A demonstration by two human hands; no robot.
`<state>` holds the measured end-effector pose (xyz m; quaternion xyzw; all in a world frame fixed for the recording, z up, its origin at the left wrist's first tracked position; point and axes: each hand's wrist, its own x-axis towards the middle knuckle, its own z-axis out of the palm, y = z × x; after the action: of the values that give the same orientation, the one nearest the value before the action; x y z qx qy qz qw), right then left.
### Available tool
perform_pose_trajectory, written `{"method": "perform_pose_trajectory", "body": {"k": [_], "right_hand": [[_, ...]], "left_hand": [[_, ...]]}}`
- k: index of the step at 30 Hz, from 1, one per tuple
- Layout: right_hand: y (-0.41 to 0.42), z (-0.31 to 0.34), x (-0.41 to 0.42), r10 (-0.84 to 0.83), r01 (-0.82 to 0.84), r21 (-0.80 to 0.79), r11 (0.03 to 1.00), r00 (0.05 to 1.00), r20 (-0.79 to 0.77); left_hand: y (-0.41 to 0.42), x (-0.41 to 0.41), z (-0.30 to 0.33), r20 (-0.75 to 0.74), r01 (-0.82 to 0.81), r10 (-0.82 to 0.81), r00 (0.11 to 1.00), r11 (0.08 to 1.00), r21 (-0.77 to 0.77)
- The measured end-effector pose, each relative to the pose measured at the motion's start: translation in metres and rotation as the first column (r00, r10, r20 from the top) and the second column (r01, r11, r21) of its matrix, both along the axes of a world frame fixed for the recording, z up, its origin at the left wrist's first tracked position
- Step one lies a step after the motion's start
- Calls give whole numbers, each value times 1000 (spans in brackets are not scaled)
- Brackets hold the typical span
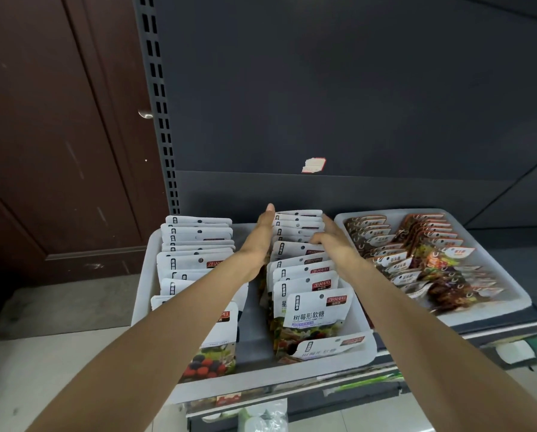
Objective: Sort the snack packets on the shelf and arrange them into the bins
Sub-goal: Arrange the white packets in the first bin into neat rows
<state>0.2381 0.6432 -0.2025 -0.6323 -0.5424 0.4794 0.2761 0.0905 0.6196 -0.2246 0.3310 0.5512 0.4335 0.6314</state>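
Note:
A white bin (254,383) on the shelf holds two rows of white snack packets standing upright: a left row (195,241) and a right row (304,275). My left hand (261,236) lies flat with straight fingers against the left side of the right row, near its back. My right hand (331,236) presses the right side of the same row, thumb over a packet top. One packet (332,346) lies tipped forward at the front of that row. A second white bin (491,302) to the right holds rows of brown packets (416,254).
A dark grey shelf back panel (323,104) with a torn sticker (313,165) rises behind the bins. The slotted upright (162,120) stands at the left, beside a brown wooden door (58,135). The shelf's front edge carries label strips (370,381).

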Motion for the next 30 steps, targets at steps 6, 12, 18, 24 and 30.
{"method": "perform_pose_trajectory", "body": {"k": [6, 12, 18, 24, 30], "right_hand": [[-26, -9, 15, 20, -2, 217, 976, 997, -80], [-1, -6, 8, -72, 18, 164, 986, 942, 327], [-7, -11, 12, 16, -36, 63, 997, 956, 292], [-19, -13, 9, -34, 18, 73, 997, 976, 214], [-33, -4, 13, -53, 37, 264, 964, 997, 53]], "left_hand": [[-1, 1, -6, -74, -42, 40, 996, 999, -19], [0, -1, 2, -358, -7, -16, 933, 998, -61], [-2, 5, 0, -293, 97, -149, 944, 978, -183], [-7, 12, -4, -164, 77, -98, 982, 988, -132], [-18, 6, -1, -188, 80, -76, 979, 997, 11]]}}
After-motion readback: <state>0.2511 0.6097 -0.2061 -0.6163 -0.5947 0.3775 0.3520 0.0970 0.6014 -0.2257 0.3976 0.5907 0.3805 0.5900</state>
